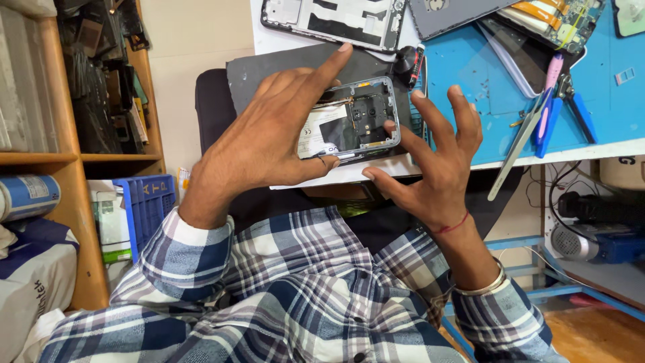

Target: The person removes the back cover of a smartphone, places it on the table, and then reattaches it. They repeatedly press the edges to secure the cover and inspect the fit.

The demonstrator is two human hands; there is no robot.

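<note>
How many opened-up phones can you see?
2. One opened phone lies on the dark mat, between the left hand and right hand. A second phone frame lies at the table's far edge. More may be hidden in the clutter.

Head camera, steeply down, close.
</note>
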